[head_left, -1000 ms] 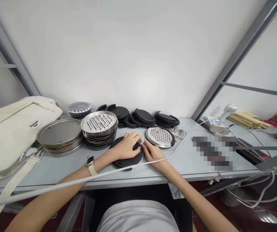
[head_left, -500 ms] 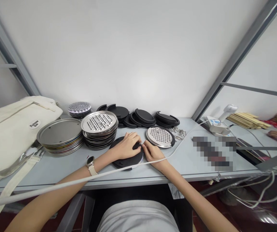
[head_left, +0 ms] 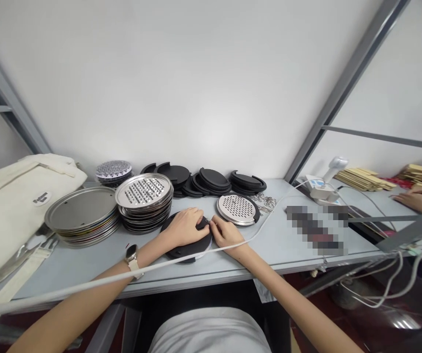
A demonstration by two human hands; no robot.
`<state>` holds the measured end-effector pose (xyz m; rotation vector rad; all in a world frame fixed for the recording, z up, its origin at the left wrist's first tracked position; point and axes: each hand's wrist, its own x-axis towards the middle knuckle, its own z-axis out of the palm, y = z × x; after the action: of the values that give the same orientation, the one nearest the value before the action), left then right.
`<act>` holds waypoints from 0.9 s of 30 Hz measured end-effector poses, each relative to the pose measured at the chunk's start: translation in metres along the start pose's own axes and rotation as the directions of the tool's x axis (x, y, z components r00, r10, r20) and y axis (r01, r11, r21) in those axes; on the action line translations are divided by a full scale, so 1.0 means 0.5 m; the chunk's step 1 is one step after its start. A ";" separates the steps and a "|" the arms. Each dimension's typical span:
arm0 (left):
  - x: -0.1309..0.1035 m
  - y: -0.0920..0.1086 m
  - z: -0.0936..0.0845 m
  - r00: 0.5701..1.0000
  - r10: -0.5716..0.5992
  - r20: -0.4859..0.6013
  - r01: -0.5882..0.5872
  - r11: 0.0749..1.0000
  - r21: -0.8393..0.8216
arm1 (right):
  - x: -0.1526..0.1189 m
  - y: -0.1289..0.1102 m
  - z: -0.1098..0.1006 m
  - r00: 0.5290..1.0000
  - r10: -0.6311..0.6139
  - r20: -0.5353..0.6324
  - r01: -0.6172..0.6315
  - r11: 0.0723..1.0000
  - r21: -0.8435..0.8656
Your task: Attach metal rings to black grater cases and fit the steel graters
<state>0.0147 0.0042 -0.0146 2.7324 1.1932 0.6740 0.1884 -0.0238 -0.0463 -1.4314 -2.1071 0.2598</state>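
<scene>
A black round disc (head_left: 195, 249) with a raised rim lies near the front edge of the table. My left hand (head_left: 186, 228) rests over it, fingers curled and thumb pressing at its right side. Against that same edge my right hand (head_left: 227, 233) pinches closed; a tiny shiny bit shows between the two hands, too small to name. Behind my right hand is a silver round grater plate (head_left: 237, 208) with a black rim piece. A pile of small metal clasps or chain pieces (head_left: 265, 202) lies beside it.
To the left stand stacked grater plates (head_left: 143, 191), plain metal discs (head_left: 82, 210) and a cream bag (head_left: 8, 211). Black discs (head_left: 213, 179) line the wall. A white cable (head_left: 96, 286) crosses before my forearms. At right are wooden pieces (head_left: 364, 179) and another person's hands (head_left: 412, 200).
The view has shifted slightly, so most things sit a little further left. Both my hands stay at the black disc's right edge. The other person's hands show more.
</scene>
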 end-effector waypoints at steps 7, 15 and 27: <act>0.005 -0.012 -0.032 0.967 0.200 0.159 -0.192 0.979 -0.064 | -0.007 -0.010 -0.009 0.999 0.026 0.022 -0.027 0.999 0.046; 0.017 -0.021 -0.033 0.949 0.234 0.212 -0.216 0.971 -0.107 | -0.009 -0.006 -0.012 0.999 0.033 -0.022 -0.032 0.998 0.058; 0.075 -0.015 0.000 0.896 0.368 0.248 -0.370 0.928 -0.039 | -0.018 0.023 -0.022 0.997 0.041 -0.061 -0.036 0.996 0.081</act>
<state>0.0320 0.0364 -0.0027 2.9682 0.6297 0.3299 0.2062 -0.0291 -0.0458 -1.4160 -1.9983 0.3067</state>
